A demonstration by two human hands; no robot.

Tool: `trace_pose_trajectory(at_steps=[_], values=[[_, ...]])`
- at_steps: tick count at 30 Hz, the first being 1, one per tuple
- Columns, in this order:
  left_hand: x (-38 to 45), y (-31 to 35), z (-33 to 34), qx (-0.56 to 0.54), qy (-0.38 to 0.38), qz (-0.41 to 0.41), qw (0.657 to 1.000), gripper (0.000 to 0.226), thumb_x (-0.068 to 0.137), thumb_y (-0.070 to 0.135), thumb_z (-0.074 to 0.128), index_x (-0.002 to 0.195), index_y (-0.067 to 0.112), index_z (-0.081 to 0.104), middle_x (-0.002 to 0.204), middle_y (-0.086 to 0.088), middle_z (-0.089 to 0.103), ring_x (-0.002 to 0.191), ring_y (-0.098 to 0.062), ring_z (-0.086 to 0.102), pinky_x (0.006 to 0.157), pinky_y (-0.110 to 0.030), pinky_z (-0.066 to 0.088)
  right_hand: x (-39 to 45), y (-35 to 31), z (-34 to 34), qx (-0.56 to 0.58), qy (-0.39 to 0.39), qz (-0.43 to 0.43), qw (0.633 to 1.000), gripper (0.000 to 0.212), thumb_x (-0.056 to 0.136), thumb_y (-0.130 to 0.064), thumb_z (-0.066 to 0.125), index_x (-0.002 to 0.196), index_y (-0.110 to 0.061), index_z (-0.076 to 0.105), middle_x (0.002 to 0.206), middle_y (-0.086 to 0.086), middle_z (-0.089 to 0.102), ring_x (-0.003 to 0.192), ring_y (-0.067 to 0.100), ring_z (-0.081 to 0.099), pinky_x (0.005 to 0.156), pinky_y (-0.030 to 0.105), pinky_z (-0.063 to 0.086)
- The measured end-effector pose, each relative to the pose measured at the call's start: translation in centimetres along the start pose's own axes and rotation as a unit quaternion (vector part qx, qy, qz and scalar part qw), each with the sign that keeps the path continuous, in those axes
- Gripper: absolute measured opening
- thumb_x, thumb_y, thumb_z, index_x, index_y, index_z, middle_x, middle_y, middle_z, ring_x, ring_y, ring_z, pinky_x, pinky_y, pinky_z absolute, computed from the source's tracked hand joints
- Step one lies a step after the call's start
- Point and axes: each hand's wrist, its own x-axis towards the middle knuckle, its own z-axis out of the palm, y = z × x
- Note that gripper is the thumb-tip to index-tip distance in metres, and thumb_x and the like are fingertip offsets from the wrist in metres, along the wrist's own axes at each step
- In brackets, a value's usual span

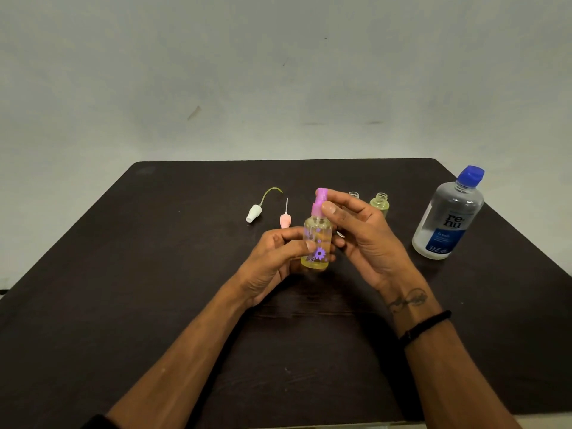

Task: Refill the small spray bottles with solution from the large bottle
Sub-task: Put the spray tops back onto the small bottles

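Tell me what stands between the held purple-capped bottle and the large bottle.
In the head view, two small uncapped bottles stand there, one partly hidden behind the right hand.

Upright purple-capped spray bottle (316, 239), yellowish liquid inside

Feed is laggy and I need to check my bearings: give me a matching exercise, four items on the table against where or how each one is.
Things:
1. large bottle
2. purple-capped spray bottle
3. white spray head
4. pink spray head

States:
A. lying on the table, curved tube attached
B. standing at the right, blue cap on
C. lying on the table, straight tube attached
D. held between the left hand and right hand

Pairs: 1-B, 2-D, 3-A, 4-C
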Motion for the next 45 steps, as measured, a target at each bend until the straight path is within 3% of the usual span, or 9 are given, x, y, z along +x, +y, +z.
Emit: trace_pose_trajectory(at_steps=[4,6,10,14,19,21,26,34,45], values=[[0.09,-0.07,-0.19,-0.008,-0.005,-0.002,1.000,0.042,0.092,0.009,0.062,0.131,-0.007,0.064,0.126,-0.034,0.066,0.108,-0.037,0.071,0.095,-0.042,0.061,0.08,-0.09,-0.15,0.000,-0.028,0.007,1.000,0.045,0.097,-0.033,0.065,0.134,-0.007,0.068,0.126,0.016,0.074,0.079,0.022,0.046,0.051,0.021,0.045],[0.08,-0.07,-0.26,-0.008,-0.006,-0.004,1.000,0.040,0.092,0.010,0.062,0.129,-0.005,0.066,0.125,-0.033,0.067,0.107,-0.037,0.072,0.095,-0.043,0.060,0.02,-0.19,-0.27,-0.008,-0.039,0.013,0.999,0.041,0.104,-0.028,0.056,0.137,-0.005,0.065,0.130,0.015,0.073,0.080,0.020,0.051,0.052,0.020,0.045],[-0.06,0.03,-0.18,-0.017,-0.008,-0.003,1.000,0.035,0.093,0.009,0.061,0.125,0.000,0.071,0.119,-0.027,0.072,0.102,-0.033,0.074,0.091,-0.039,0.062,-0.20,-0.32,-0.20,0.005,-0.043,0.009,0.999,0.041,0.098,-0.023,0.061,0.134,-0.004,0.066,0.126,0.017,0.074,0.074,0.010,0.062,0.052,0.019,0.045],[-0.05,0.05,-0.13,-0.019,-0.007,-0.001,1.000,0.036,0.093,0.008,0.061,0.125,-0.004,0.069,0.117,-0.027,0.072,0.102,-0.032,0.075,0.088,-0.037,0.062,-0.10,-0.02,-0.08,0.010,-0.023,0.008,1.000,0.043,0.090,-0.023,0.070,0.129,-0.006,0.070,0.119,0.018,0.076,0.077,0.019,0.054,0.049,0.020,0.045],[0.01,0.00,-0.12,-0.002,-0.011,-0.001,1.000,0.038,0.092,0.008,0.061,0.126,-0.008,0.066,0.117,-0.025,0.073,0.103,-0.032,0.074,0.088,-0.037,0.062,0.06,0.05,-0.02,0.002,-0.001,0.010,1.000,0.049,0.077,-0.028,0.081,0.123,-0.012,0.074,0.091,0.008,0.076,0.072,0.022,0.047,0.046,0.020,0.045],[0.02,0.04,-0.12,-0.005,-0.014,-0.004,1.000,0.038,0.092,0.009,0.061,0.127,-0.006,0.067,0.117,-0.024,0.073,0.104,-0.032,0.074,0.090,-0.038,0.062,0.06,0.09,0.02,0.004,-0.005,0.004,1.000,0.054,0.079,-0.033,0.080,0.127,-0.010,0.072,0.093,0.008,0.075,0.071,0.020,0.045,0.046,0.020,0.044],[-0.02,0.04,-0.06,-0.016,-0.020,-0.006,1.000,0.034,0.092,0.009,0.061,0.123,0.001,0.072,0.115,-0.024,0.073,0.103,-0.033,0.074,0.092,-0.040,0.062,-0.16,-0.23,-0.22,-0.006,-0.043,0.004,0.999,0.042,0.101,-0.028,0.058,0.137,-0.007,0.065,0.129,0.013,0.074,0.065,0.009,0.053,0.050,0.021,0.044],[-0.05,0.12,-0.18,-0.010,-0.019,-0.009,1.000,0.038,0.090,0.013,0.067,0.125,0.000,0.070,0.117,-0.024,0.073,0.104,-0.033,0.073,0.092,-0.039,0.062,-0.20,-0.15,-0.24,0.006,-0.034,0.003,0.999,0.042,0.097,-0.021,0.064,0.135,-0.004,0.066,0.122,0.017,0.076,0.077,0.014,0.063,0.050,0.019,0.045],[0.19,0.01,0.20,0.005,0.013,0.004,1.000,0.036,0.093,0.010,0.064,0.124,-0.006,0.068,0.118,-0.025,0.073,0.104,-0.031,0.074,0.091,-0.038,0.062,0.02,0.08,0.17,-0.029,0.035,-0.055,0.997,0.040,0.084,-0.024,0.076,0.119,-0.006,0.074,0.110,0.016,0.080,0.076,0.021,0.070,0.052,0.020,0.047]])
